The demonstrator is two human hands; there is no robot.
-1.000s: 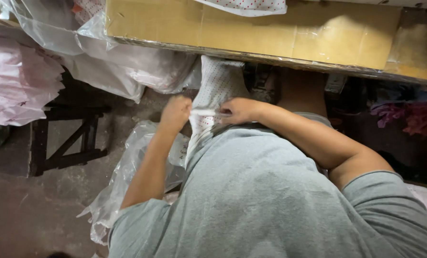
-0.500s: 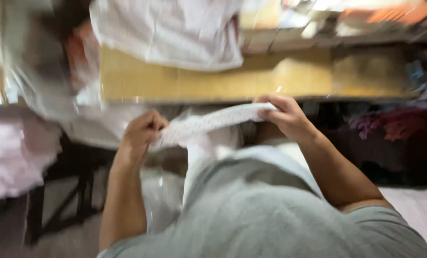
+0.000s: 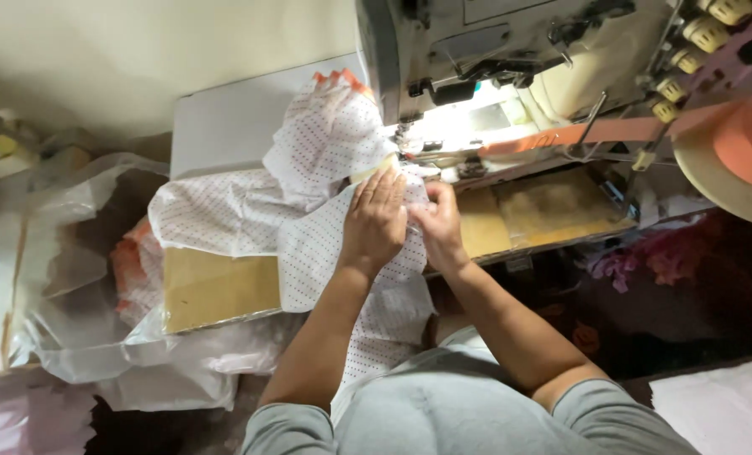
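A white fabric with small red dots (image 3: 309, 211) lies spread over the wooden sewing table (image 3: 216, 291) and hangs off its front edge. My left hand (image 3: 376, 221) presses flat on the fabric, fingers pointing toward the needle area. My right hand (image 3: 437, 227) pinches the fabric edge just right of it. Both hands sit directly in front of the lit needle area of the grey sewing machine (image 3: 494, 59). An orange strip (image 3: 595, 133) runs rightward from the machine.
Clear plastic bags (image 3: 98, 278) with cloth pile up at the left of the table. An orange thread cone (image 3: 751, 139) stands at the right edge. A white board (image 3: 224, 118) lies behind the fabric. Pink cloth scraps (image 3: 645, 257) lie under the table.
My hands lifted the dotted fabric from my lap up onto the table and brought it to the machine's needle. The view swung up from the floor to the machine.
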